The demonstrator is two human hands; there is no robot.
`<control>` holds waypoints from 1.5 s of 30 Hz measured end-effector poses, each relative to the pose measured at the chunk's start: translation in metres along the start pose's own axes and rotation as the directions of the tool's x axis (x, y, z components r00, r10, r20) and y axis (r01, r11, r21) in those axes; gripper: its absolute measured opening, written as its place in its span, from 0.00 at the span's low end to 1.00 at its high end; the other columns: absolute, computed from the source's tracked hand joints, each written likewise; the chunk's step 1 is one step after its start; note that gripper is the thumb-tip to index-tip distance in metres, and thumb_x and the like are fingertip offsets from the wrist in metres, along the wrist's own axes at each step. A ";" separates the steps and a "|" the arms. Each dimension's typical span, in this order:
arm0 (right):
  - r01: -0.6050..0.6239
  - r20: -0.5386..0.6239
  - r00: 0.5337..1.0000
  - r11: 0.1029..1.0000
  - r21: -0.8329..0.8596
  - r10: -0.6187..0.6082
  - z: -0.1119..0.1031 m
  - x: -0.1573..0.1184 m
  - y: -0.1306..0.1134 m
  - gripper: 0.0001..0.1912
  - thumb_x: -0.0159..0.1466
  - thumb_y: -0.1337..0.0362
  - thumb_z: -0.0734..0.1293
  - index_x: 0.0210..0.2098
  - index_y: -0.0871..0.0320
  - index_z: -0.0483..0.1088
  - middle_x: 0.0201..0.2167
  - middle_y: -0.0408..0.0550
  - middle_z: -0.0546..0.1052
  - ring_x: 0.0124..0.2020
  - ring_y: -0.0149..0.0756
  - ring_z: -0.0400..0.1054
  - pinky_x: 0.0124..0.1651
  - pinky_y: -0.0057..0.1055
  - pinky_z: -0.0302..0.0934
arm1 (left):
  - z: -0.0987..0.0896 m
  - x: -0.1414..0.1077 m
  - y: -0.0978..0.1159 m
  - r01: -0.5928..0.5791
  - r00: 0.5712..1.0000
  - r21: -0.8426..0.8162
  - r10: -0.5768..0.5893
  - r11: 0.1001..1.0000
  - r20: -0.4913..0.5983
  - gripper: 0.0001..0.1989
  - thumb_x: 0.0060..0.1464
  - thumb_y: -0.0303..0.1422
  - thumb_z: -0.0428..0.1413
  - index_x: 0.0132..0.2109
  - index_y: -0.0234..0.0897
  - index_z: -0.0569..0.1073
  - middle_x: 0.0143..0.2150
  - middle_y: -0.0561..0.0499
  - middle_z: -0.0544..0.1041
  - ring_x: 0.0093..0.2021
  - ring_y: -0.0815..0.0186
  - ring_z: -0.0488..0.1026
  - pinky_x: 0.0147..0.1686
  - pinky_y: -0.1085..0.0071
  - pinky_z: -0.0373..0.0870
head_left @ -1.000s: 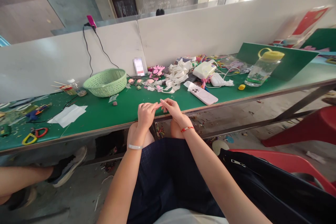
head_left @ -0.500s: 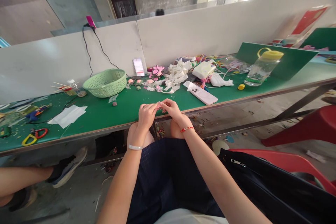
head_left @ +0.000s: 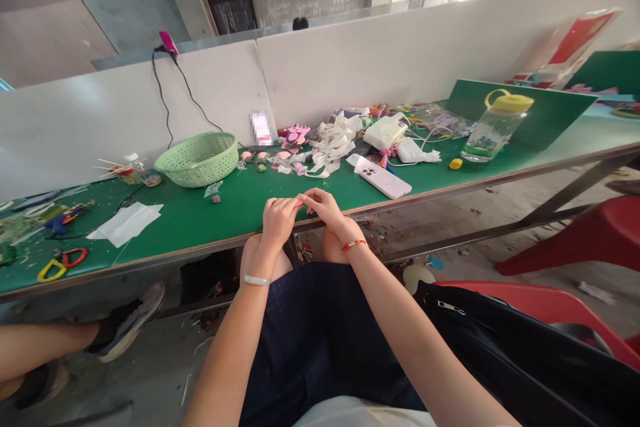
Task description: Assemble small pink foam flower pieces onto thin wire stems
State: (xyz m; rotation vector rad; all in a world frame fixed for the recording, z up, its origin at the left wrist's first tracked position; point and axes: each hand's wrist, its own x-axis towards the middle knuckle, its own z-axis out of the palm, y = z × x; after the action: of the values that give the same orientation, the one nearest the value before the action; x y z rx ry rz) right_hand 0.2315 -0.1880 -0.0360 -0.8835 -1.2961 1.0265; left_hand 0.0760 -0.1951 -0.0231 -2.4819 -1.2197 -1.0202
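Observation:
My left hand and my right hand meet at the fingertips, just over the front edge of the green table. The fingers of both are curled in a pinch. What they hold, if anything, is too small and too covered to name. Beyond them on the table lie small pink pieces and a heap of white ribbon strips. A pale pink phone rests face down to the right of my right hand. Left of my hands is a small brownish lump.
A green plastic basket stands at the back left, near white paper and scissors. A water bottle stands at the right. A black bag is on the red chair beside me. Another person's leg is at lower left.
The view has shifted very slightly. Both hands stay together at the fingertips in nearly the same place, and the objects on the table have not moved.

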 end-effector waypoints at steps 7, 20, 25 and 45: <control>-0.005 0.003 1.000 0.999 -0.049 0.005 0.000 0.002 0.003 0.26 0.52 0.39 0.71 0.27 0.57 0.73 0.23 0.43 0.73 0.23 0.29 0.63 0.27 0.28 0.58 | 0.002 0.000 -0.003 -0.004 0.998 0.041 0.006 0.999 -0.061 0.10 0.65 0.33 0.53 0.46 0.37 0.79 0.43 0.46 0.83 0.42 0.60 0.79 0.42 0.63 0.65; -0.035 0.009 0.999 0.999 -0.014 0.035 0.000 0.001 0.003 0.23 0.48 0.44 0.75 0.28 0.58 0.73 0.26 0.44 0.74 0.27 0.30 0.64 0.29 0.27 0.60 | 0.006 -0.002 -0.004 0.005 0.999 0.038 -0.003 0.999 -0.046 0.11 0.65 0.31 0.52 0.49 0.35 0.77 0.46 0.44 0.82 0.44 0.59 0.79 0.44 0.63 0.68; -0.023 0.012 1.000 1.000 -0.019 0.023 -0.002 0.002 0.007 0.23 0.50 0.44 0.74 0.29 0.58 0.73 0.27 0.44 0.74 0.27 0.30 0.64 0.30 0.28 0.60 | 0.007 -0.002 -0.005 0.024 0.999 0.014 -0.024 1.000 -0.031 0.11 0.65 0.31 0.51 0.47 0.35 0.77 0.44 0.45 0.83 0.43 0.58 0.79 0.44 0.63 0.69; -0.009 -0.050 0.999 1.000 -0.016 0.008 -0.004 0.003 0.012 0.23 0.51 0.43 0.73 0.30 0.58 0.76 0.27 0.45 0.75 0.28 0.32 0.66 0.31 0.29 0.61 | 0.008 -0.004 -0.008 0.100 0.995 -0.081 -0.097 0.992 0.032 0.12 0.64 0.29 0.51 0.51 0.36 0.76 0.48 0.42 0.81 0.48 0.58 0.78 0.49 0.62 0.74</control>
State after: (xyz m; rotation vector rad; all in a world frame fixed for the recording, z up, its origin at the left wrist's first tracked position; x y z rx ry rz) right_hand 0.2341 -0.1813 -0.0462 -0.9223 -1.2612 0.9954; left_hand 0.0729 -0.1888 -0.0328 -2.5280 -1.3469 -1.0852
